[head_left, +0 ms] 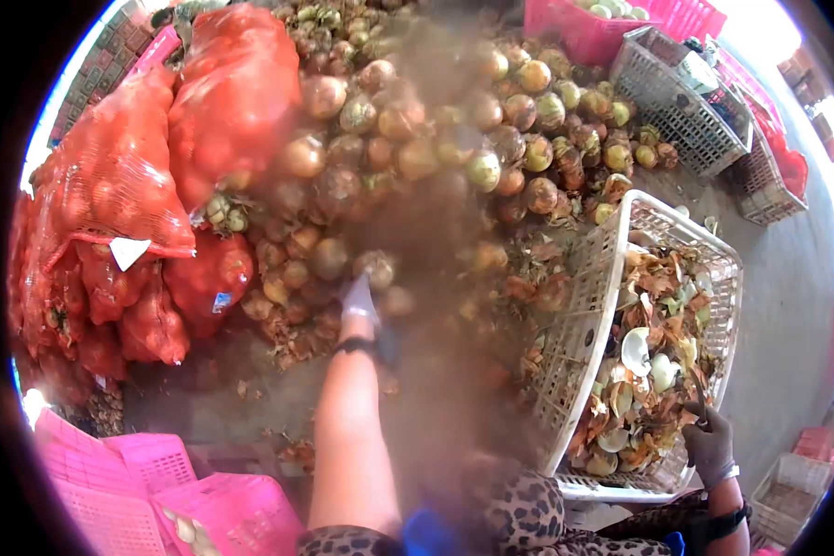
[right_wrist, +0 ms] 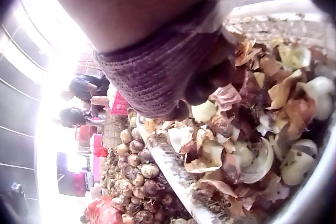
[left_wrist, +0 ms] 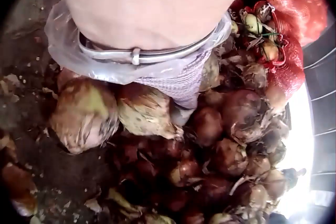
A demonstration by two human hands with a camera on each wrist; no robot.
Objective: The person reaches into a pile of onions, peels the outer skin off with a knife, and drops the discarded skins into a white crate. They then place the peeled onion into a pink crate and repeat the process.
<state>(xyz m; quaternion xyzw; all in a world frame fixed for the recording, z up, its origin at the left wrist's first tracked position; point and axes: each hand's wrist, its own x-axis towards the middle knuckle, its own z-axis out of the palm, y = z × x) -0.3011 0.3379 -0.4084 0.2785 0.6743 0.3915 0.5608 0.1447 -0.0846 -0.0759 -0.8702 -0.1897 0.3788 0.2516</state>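
My left hand, in a pale glove, reaches down to the onion pile. Its fingertips are right at an onion. From the left wrist, a gloved fingertip shows beside a dry-skinned onion, while the wrist hides most of the hand; I cannot tell whether the fingers grip it. My gloved right hand is over the near right end of a white crate of onion peels and scraps. Its fingers curl around a thin, dark, curved tool. In the right wrist view the curled fingers are above the peels.
Full red mesh sacks stack at the left, with pink crates at the lower left. Onions spread across the floor ahead. Grey crates stand at the back right. People are in the background. A blur covers the head view's middle.
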